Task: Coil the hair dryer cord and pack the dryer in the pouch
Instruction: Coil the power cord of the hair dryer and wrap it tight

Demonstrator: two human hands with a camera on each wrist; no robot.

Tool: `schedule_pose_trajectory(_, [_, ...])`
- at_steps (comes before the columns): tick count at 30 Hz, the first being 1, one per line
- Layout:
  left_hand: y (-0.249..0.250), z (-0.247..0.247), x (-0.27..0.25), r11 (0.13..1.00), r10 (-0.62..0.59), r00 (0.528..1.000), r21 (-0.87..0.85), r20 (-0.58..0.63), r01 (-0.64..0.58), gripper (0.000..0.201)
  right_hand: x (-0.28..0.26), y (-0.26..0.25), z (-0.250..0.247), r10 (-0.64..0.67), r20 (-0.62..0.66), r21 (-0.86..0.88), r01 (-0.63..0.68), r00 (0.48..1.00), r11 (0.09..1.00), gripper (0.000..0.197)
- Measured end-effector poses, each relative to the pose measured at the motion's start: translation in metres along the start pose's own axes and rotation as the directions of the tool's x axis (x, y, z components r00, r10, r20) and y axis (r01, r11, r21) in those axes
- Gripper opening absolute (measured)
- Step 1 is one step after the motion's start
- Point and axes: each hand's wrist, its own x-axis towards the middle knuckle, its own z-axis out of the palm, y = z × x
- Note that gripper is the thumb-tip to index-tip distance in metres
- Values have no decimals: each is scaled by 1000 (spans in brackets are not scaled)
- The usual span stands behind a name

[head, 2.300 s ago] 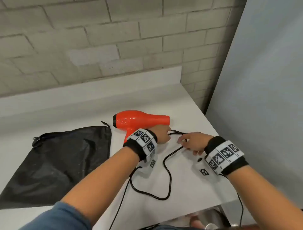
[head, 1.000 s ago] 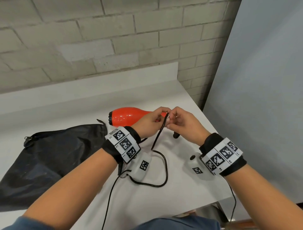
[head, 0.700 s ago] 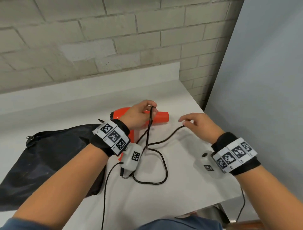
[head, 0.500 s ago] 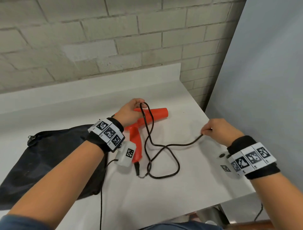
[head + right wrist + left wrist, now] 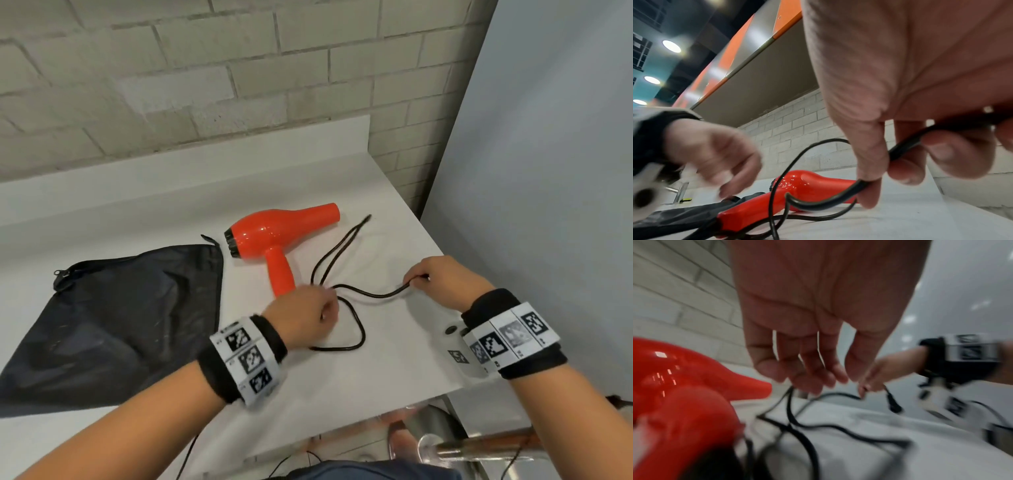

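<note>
The red hair dryer (image 5: 274, 236) lies on its side on the white counter (image 5: 342, 394), nozzle to the right. Its black cord (image 5: 373, 294) sprawls in loose loops right of the handle. My right hand (image 5: 416, 277) pinches the cord near its plug end, just above the counter; in the right wrist view the fingers (image 5: 869, 170) curl round the cord (image 5: 900, 151). My left hand (image 5: 329, 305) hovers at the handle's end over the cord crossing. In the blurred left wrist view its fingers (image 5: 807, 381) hang relaxed and hold nothing. The black pouch (image 5: 120, 318) lies flat at the left.
A brick wall (image 5: 205, 85) and a raised white ledge run along the back. A grey panel (image 5: 531, 171) closes the right side. The counter's front edge is near my wrists, with a metal object (image 5: 445, 445) below it.
My left hand has let go of the cord loop it held up over the dryer and come down to the handle's end. The loop now lies on the counter. My right hand keeps its hold.
</note>
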Motion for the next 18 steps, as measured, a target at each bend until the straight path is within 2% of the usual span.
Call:
schedule_pose_trajectory(2, [1,19,-12,994,-34,974,110,226,9,14,1,-2,1,9,-10,17,-9,1000,1000,25])
schedule_pose_trajectory(3, [0,25,-13,986,-59,954,169,292,9,20,2,-3,2,13,-16,24,-12,1000,1000,25])
schedule_pose_trajectory(6, [2,32,-9,913,-70,921,396,383,-95,26,2,-3,5,20,-28,36,-19,999,999,26])
schedule_pose_trajectory(8, [4,29,-8,891,-52,915,432,401,-139,22,-1,-4,6,18,-35,45,-17,999,999,28])
schedule_pose_trajectory(10, [4,17,-10,977,18,951,198,310,-83,18,-3,-4,6,22,-36,45,-20,999,999,32])
schedule_pose_trajectory(11, [2,8,-12,999,32,975,11,220,-35,16,-4,-4,7,28,-26,30,-27,999,999,34])
schedule_pose_trajectory(12, [0,-2,-13,984,9,994,-177,113,11,15,-5,-3,7,37,-5,2,-37,999,999,35])
schedule_pose_trajectory(14, [-7,-22,-11,870,-111,992,-489,-60,68,15,-8,-3,7,61,58,-79,-57,996,995,38])
schedule_pose_trajectory(15, [-12,-30,-9,807,-174,979,-584,-104,82,17,-10,-4,7,74,91,-124,-62,993,990,38])
schedule_pose_trajectory(18, [-30,-45,3,705,-329,928,-700,-177,116,21,-17,-10,7,69,184,-237,-24,980,971,29])
